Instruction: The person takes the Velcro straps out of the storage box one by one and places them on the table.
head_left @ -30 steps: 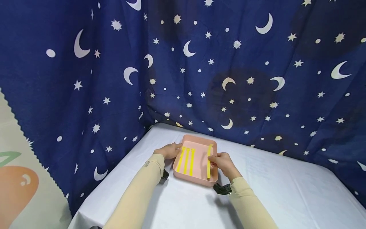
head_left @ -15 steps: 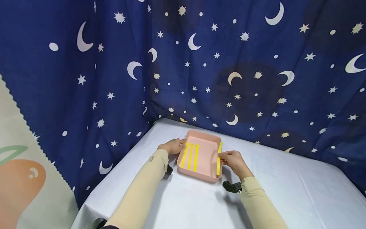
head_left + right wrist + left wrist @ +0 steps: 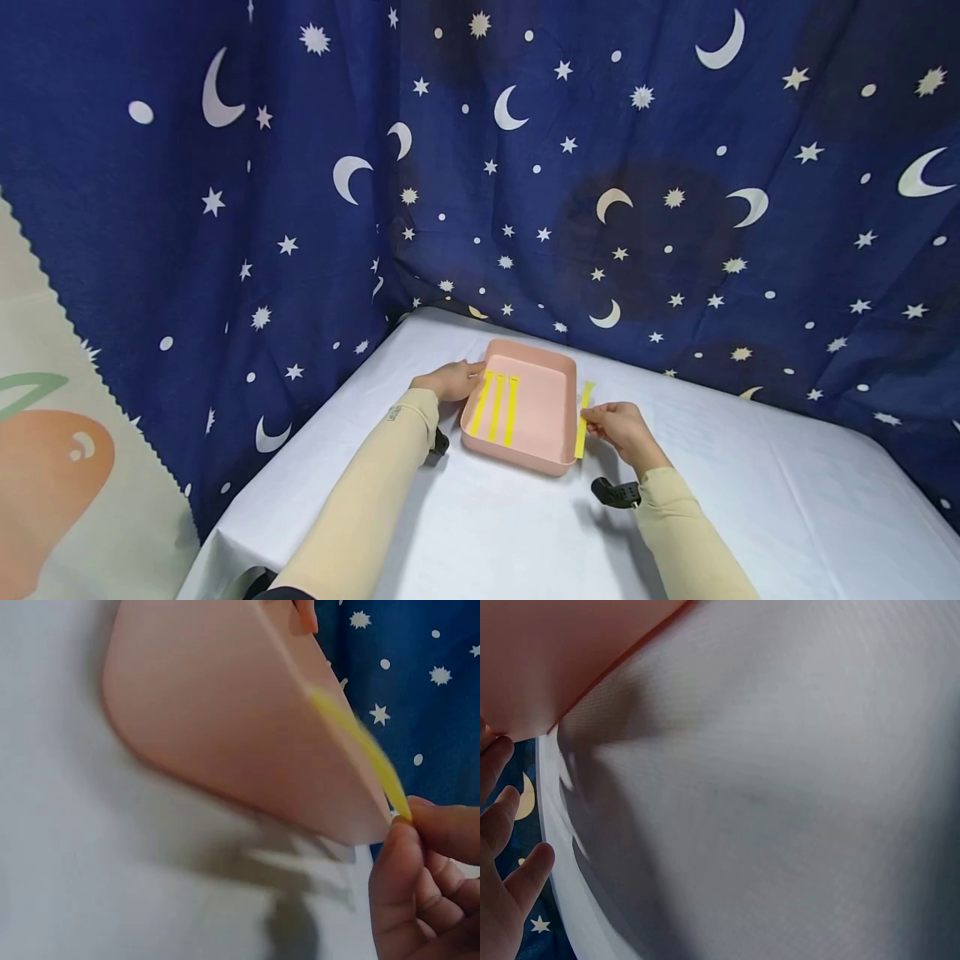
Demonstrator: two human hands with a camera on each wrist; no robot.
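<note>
A pink tray point(image 3: 542, 404) stands on the white-covered table. Three yellow straps point(image 3: 495, 408), each with a wider head at the far end, lie side by side along its left part. My left hand point(image 3: 450, 382) holds the tray's left rim; in the left wrist view several of its fingers point(image 3: 529, 877) stand spread beside the tray wall. Just outside the right rim, my right hand point(image 3: 621, 429) pinches another yellow strap point(image 3: 581, 446) between thumb and forefinger. The right wrist view shows that strap point(image 3: 367, 750) running from the fingertips along the tray's rim.
The white tablecloth point(image 3: 750, 483) stretches to the right and in front of the tray. A dark blue curtain point(image 3: 450, 167) with moons and stars hangs behind and at the left. Black wrist devices point(image 3: 617, 493) sit under both wrists.
My right hand has carried its yellow strap rightward, from inside the tray across the right rim to just outside it. The left hand stays at the left rim. The head view has shifted slightly.
</note>
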